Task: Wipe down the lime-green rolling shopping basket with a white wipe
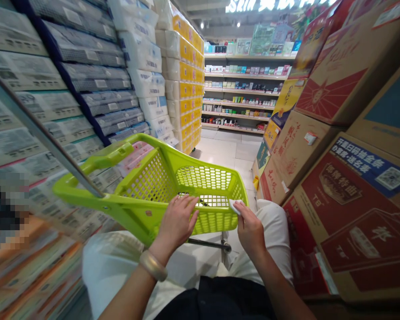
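A lime-green plastic shopping cart stands side-on right in front of my knees. My left hand is closed over the near rim of its basket, about midway along. At the basket's right end, my right hand pinches a small white cloth or tissue and presses it against the corner of the rim. The perforated walls show, and the basket floor is partly hidden behind the near side. A metal bar rises at a slant from the handle end on the left.
Stacked tissue packs and yellow-fronted packs line the left. Cardboard cartons are piled close on the right. Shelves of small goods stand at the aisle's far end. The cart's wheel rests between my feet.
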### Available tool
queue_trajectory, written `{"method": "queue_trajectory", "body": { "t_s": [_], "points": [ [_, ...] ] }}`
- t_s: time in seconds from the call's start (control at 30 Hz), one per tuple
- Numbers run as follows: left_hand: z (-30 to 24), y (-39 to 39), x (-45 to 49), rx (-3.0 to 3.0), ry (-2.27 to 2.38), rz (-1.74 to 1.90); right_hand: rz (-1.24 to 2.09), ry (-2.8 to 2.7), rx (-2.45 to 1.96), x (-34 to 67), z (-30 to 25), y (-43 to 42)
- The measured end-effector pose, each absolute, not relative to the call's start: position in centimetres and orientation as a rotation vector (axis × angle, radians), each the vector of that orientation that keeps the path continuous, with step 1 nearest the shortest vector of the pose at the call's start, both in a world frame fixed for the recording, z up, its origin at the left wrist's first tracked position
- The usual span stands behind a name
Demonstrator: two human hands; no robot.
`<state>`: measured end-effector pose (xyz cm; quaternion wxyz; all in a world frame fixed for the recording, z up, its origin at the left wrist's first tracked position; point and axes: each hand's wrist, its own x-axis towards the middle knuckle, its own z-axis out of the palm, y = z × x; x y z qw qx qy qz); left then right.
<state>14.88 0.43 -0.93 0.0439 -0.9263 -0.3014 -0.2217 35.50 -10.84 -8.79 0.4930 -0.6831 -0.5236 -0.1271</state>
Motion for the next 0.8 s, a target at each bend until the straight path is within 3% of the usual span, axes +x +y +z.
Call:
{"method": "queue_trajectory", "body": {
  "t_s": [0.23, 0.5, 0.8],
  "points": [
    [-2.3, 1.0, 15.8, -2.821, -1.031, -0.678, -0.259, -1.577, -1.435, 30.6, -7.6, -9.0],
    [-2.7, 0.7, 15.4, -2.852, -0.969, -0.852, -0.332, -1.417, -1.534, 34.9, -8.9, -13.0],
    [-2.8, -0.4, 15.8, -2.82, -0.964, -0.903, -0.284, -1.626, -1.387, 30.6, -7.5, -9.8]
  ]
}}
